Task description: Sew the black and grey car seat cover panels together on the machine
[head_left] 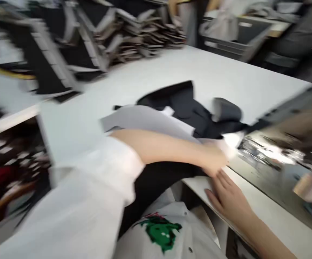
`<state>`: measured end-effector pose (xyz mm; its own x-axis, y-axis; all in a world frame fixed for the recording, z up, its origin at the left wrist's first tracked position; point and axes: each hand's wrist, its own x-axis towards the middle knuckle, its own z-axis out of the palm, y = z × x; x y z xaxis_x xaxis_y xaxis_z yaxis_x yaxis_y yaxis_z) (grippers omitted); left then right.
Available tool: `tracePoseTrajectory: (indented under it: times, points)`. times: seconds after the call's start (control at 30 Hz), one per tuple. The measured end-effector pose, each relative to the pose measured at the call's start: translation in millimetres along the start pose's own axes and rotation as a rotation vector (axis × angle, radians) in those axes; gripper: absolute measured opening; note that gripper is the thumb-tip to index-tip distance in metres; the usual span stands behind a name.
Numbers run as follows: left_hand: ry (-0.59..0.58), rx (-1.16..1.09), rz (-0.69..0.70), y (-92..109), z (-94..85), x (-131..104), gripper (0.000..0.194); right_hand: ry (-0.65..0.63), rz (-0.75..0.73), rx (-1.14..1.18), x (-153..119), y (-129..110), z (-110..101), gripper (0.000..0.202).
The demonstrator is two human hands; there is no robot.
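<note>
My left arm, in a white sleeve, reaches across to the right over a grey fabric piece [145, 117]. At the sewing machine's edge, my left hand [215, 158] is blurred and its fingers cannot be made out. A small white piece [231, 140] shows just beyond it. Below it, my right hand [230, 198] lies on the table edge with its fingers stretched and its thumb apart; the fingertips meet the left hand. Dark garment pieces [183, 104] lie bunched beyond my left forearm. More black cloth [164, 180] hangs under that forearm toward my lap.
The sewing machine [274, 154] stands at the right, its metal parts brightly lit. Stacked folded dark pieces [142, 36] lie at the back of the white table [134, 79]. An opening with dark cloth and white labels [13, 158] is at the left. A rolled dark piece [226, 109] rests near the machine.
</note>
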<state>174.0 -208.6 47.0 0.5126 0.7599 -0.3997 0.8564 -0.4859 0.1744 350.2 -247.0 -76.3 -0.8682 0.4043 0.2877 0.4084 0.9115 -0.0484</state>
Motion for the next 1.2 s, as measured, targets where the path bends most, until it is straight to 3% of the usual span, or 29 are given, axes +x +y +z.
tracePoseTrajectory:
  times: [0.07,0.2,0.37,0.47,0.57,0.67,0.77,0.93,1.2]
  points:
    - [-0.012,0.089,0.058,-4.0,2.3,10.0,0.025,0.048,0.033,0.011,10.1,1.7,-3.7,0.039]
    - [-0.075,0.202,0.01,-9.0,4.0,29.6,0.042,0.098,0.096,-0.06,25.5,5.6,-4.9,0.034]
    - [-0.152,0.168,0.055,-11.1,8.6,42.1,0.053,0.157,0.137,-0.149,34.8,2.9,0.0,0.022]
    - [-0.137,0.089,0.11,-20.1,5.8,40.7,0.053,0.155,0.127,-0.149,33.3,10.8,-4.8,0.025]
    - [-0.137,0.145,0.079,-23.3,-0.5,37.5,0.057,0.151,0.083,-0.142,23.5,16.7,-9.7,0.025]
    - [-0.201,0.222,0.013,-17.3,-3.8,37.6,0.063,0.224,0.09,-0.213,15.0,13.8,-7.1,0.026]
    - [-0.26,0.144,0.013,-9.5,-1.3,41.7,0.063,0.278,0.117,-0.258,13.8,7.6,-1.6,0.028]
    - [-0.233,0.051,0.006,-4.6,8.5,46.2,0.058,0.297,0.146,-0.238,16.2,2.9,0.5,0.025]
    - [-0.13,0.197,-0.055,-1.9,11.8,60.4,0.056,0.295,0.21,-0.317,17.2,16.3,1.1,0.027]
